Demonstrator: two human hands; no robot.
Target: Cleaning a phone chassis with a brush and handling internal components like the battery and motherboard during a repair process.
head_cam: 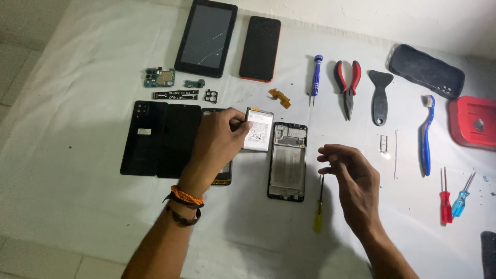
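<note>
A white, slightly creased cloth covers the desk (67, 155). Toward its left side lie two flat, glossy black rectangular panels (160, 139) side by side, and beyond them, nearer the far edge, a small green circuit board (160, 78) and a thin dark flex strip (175, 95). A black tablet (206, 37) with a cracked glass face and a dark phone (260, 48) with an orange-red rim lie at the far edge.

The left hand (217, 142) (beaded orange and dark cord bands at the wrist) grips a flat, silvery-white rectangular battery (259, 129) by its left edge, fingers curled around it, holding it just left of the open phone frame (287, 161), a black-rimmed rectangle with bare metal inside, near the desk's middle.

The right hand (349, 178) hovers to the right of the frame with fingers loosely bent and fingertips drawn together; I cannot tell whether it pinches anything. Beneath it lies a slim yellow-handled screwdriver (319, 206).

Further right, toward the far edge: a blue screwdriver (315, 76), red-handled pliers (347, 85), a black plastic scraper (380, 95). Then a blue toothbrush (426, 137), a dark oblong case (426, 70), a red plastic box (473, 121) at the right edge, and two small screwdrivers (452, 199), red and translucent blue.
</note>
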